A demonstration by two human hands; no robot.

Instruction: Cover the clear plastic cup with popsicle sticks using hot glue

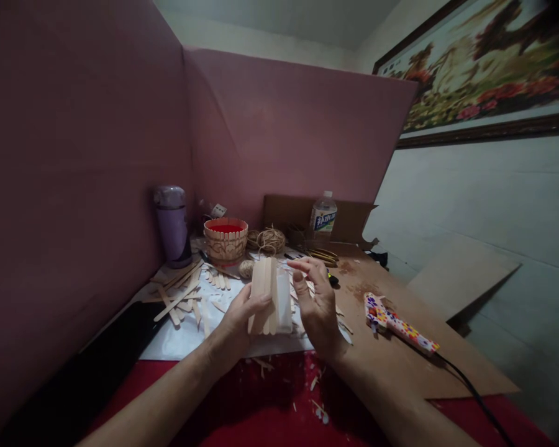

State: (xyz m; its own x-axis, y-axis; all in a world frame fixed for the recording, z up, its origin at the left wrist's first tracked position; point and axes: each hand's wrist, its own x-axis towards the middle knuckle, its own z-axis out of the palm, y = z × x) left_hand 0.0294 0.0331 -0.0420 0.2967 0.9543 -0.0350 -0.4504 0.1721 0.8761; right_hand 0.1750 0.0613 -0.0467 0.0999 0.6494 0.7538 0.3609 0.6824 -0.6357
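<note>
My left hand (pixel 238 318) grips a white plastic container (pixel 284 304) whose left part is covered with upright wooden craft sticks (pixel 263 287). The thumb lies across the sticks, and the other fingers are mostly hidden behind the container. Just to the right of it, my right hand (pixel 317 307) is raised with its fingers apart. Nothing shows between those fingers. Loose craft sticks (pixel 179 298) lie scattered on white paper to the left, and a small ball of twine (pixel 246 269) sits behind the container.
A stick-covered basket (pixel 225 245) with a red inside stands behind, beside a purple bottle (pixel 172 226). Coiled twine (pixel 271 240), a clear plastic bottle (pixel 323 217) and scissors (pixel 323 255) are at the back. A flower-patterned glue gun (pixel 400 326) with a black cord rests on cardboard (pixel 428 369).
</note>
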